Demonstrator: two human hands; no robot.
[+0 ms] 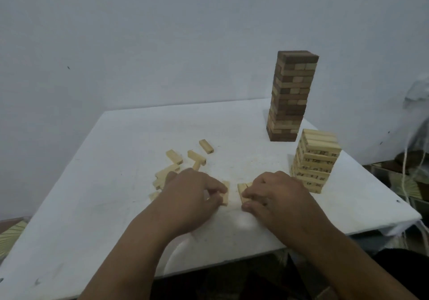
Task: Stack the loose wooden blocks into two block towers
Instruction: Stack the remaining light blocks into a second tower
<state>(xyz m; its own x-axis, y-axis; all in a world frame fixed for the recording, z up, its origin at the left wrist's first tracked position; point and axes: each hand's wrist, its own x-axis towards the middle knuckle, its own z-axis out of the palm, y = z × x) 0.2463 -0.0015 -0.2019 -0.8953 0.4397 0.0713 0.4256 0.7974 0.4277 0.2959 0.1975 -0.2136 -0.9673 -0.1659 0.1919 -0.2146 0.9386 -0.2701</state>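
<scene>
Two towers stand on the white table: a tall one of mixed brown and pale blocks at the back right, and a shorter pale tower with printed numbers in front of it. Several loose pale blocks lie scattered left of centre. My left hand pinches a pale block lying on the table. A little to the right, my right hand grips one or two pale blocks on the tabletop. A small gap separates the two held pieces.
A pale wall rises behind the table. At the far right hang a white cloth and cords beside the table edge. Patterned flooring shows at the lower left, and dark floor lies below the table's near edge.
</scene>
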